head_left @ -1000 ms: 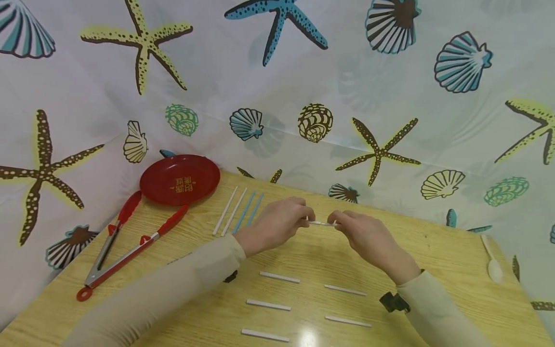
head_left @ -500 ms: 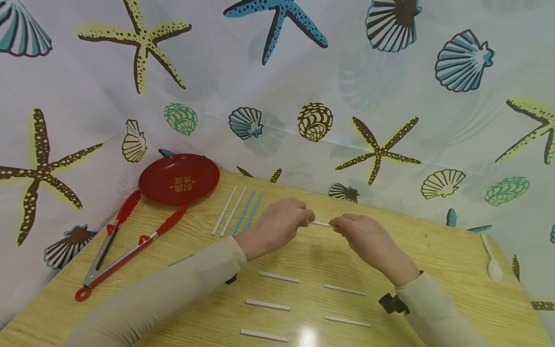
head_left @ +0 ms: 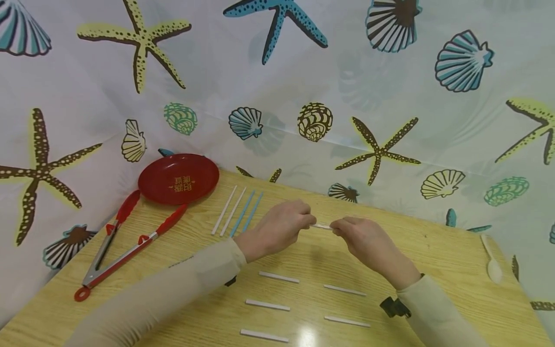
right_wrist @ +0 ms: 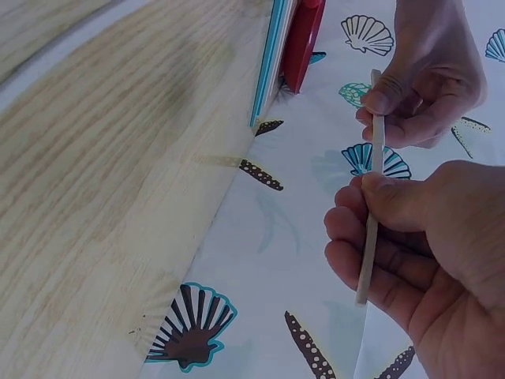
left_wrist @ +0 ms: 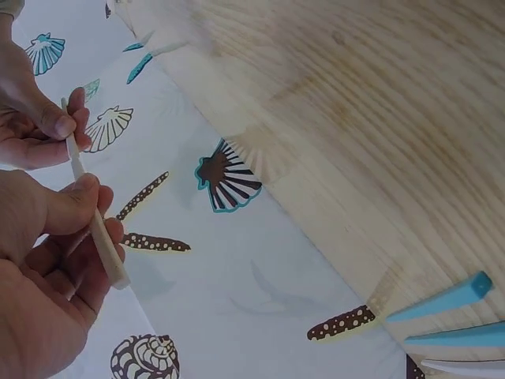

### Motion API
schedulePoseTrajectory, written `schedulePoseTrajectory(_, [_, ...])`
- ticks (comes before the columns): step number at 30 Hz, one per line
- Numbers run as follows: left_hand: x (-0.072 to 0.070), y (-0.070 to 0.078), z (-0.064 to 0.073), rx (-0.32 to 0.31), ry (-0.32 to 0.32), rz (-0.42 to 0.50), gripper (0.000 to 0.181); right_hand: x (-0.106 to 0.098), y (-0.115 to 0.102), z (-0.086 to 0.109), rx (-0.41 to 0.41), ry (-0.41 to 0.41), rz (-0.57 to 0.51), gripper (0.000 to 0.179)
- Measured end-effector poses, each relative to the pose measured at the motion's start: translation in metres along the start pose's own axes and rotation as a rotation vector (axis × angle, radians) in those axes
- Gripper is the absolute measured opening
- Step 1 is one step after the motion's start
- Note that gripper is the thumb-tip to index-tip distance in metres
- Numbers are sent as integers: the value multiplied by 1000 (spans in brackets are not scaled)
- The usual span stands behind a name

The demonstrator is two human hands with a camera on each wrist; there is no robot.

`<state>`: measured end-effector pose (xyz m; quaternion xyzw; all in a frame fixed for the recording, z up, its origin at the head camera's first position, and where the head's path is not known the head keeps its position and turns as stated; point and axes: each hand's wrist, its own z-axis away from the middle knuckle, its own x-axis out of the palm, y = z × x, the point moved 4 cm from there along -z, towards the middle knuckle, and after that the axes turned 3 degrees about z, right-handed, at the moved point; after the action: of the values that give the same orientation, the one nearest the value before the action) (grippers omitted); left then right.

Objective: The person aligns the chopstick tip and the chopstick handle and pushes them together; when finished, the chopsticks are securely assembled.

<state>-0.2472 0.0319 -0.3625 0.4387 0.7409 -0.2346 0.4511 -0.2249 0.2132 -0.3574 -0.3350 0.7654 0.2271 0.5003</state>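
My left hand (head_left: 282, 224) and right hand (head_left: 364, 241) are raised over the back middle of the table, pinching one thin white chopstick (head_left: 322, 226) lengthwise between them. In the left wrist view the thicker square end of the chopstick (left_wrist: 106, 253) sits in my left fingers, and a narrow notch shows between the hands. Thumb and fingers of the right hand hold the other part of the chopstick (right_wrist: 368, 260) in the right wrist view. Short white chopstick pieces lie nearer me: three in a left column (head_left: 267, 305) and two thinner ones on the right (head_left: 347, 321).
Two long white chopsticks (head_left: 224, 210) and two blue chopsticks (head_left: 247, 212) lie left of my hands. Red tongs (head_left: 125, 258) lie spread at the left, beside a red plate (head_left: 151, 180). A pale spoon (head_left: 494, 270) lies at the right edge. A printed curtain (head_left: 277, 159) hangs behind.
Both hands stay in nearly the same place on the chopstick. The fingers have shifted slightly, with the right fingers drawn closer together, and the chopstick sits a touch lower.
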Motion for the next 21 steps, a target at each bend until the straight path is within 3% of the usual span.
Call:
schedulePoseTrajectory(5, [2,2,0,48,27,46,19,-1,-1,3,-34,25,-2,17])
schedulePoseTrajectory(11, [3,3,0,55,47,91,22,-2,-3,3,-48,81,-22,18])
schedulePoseTrajectory(21, [4,5,1,70,58,107,29,-1,-8,-1,-51,108,-30,20])
